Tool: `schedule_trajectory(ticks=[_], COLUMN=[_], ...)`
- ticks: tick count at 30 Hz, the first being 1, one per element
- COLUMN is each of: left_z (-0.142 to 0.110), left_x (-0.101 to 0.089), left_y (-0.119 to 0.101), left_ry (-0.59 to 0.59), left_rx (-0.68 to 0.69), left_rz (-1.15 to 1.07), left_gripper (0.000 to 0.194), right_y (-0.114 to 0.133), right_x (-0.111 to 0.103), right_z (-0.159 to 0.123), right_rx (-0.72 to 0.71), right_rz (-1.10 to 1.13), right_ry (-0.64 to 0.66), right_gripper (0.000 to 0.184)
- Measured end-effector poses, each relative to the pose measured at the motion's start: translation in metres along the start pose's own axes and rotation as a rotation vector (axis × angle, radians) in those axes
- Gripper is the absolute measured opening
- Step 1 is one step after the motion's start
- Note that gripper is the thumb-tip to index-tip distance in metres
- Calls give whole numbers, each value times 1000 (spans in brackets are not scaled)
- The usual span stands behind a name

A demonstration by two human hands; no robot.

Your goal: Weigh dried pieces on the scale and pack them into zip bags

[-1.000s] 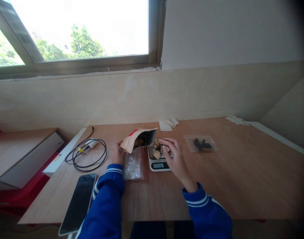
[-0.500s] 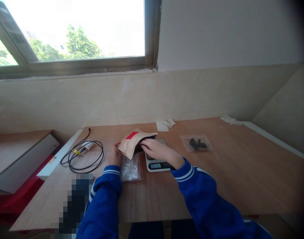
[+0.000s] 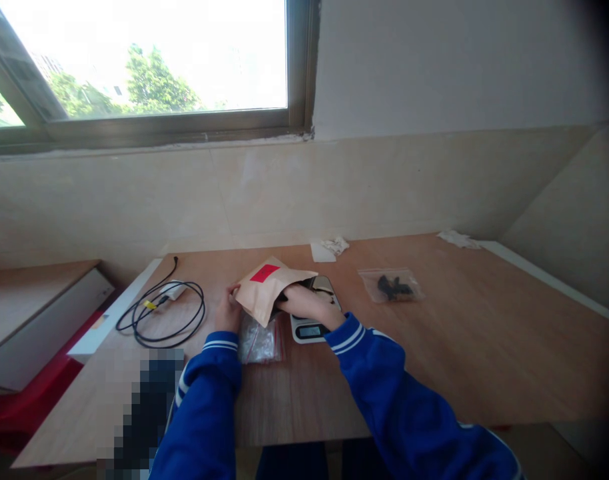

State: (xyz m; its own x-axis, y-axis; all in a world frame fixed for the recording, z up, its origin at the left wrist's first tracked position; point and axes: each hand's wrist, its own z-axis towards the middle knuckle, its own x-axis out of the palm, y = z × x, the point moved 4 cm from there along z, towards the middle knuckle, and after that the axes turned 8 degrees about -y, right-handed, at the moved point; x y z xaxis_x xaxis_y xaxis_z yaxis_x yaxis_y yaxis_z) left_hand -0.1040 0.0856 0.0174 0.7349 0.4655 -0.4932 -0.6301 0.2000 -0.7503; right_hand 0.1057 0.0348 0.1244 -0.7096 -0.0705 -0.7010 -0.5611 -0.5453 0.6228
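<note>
A brown paper bag (image 3: pixel 254 295) with a red label is tilted, its mouth facing right. My left hand (image 3: pixel 228 310) grips the bag's left end with curled fingers. My right hand (image 3: pixel 304 301) reaches into the mouth; its fingers are hidden inside, so I cannot see what they touch. Behind and below my right wrist is a white digital kitchen scale (image 3: pixel 300 333) with a lit display, and some dark bits show on its plate. Under the bag lies a stack of clear zip bags (image 3: pixel 262 343) with red edges.
To the right is a zip bag (image 3: pixel 395 287) holding dark pieces. A coiled black cable (image 3: pixel 159 343) with a white adapter lies on the left. Crumpled tissue (image 3: pixel 335 246) sits at the table's back edge, and more tissue (image 3: pixel 458 239) lies farther right.
My right hand has pushed deeper into the paper bag, its fingers now out of sight. More of the scale's plate shows, with dark bits visible on it. The view has shifted slightly.
</note>
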Motion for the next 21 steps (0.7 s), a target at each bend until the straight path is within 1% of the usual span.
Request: schedule_trajectory(ticks=[3,9,14,17,21], left_z=[0,0,0,0,-1], left_x=[0,-1,-1,-1,-3], left_y=[-1,0,1,1,-3], left_ry=[-6,5,-9,3,-2], left_rx=[5,-15,24,2,-20], left_rz=[4,28,19,22,30], left_gripper=[40,42,41,40,38], right_y=[-3,-3,-3,-4,-8], right_x=[0,5,12,15,19], right_z=[0,0,0,0,2], right_rx=[1,23,-16,-54,-72], right_rz=[39,-9,-64,-77,-102], right_ry=[-49,-67,-18,13,12], right_gripper=[42,44,42,44,44])
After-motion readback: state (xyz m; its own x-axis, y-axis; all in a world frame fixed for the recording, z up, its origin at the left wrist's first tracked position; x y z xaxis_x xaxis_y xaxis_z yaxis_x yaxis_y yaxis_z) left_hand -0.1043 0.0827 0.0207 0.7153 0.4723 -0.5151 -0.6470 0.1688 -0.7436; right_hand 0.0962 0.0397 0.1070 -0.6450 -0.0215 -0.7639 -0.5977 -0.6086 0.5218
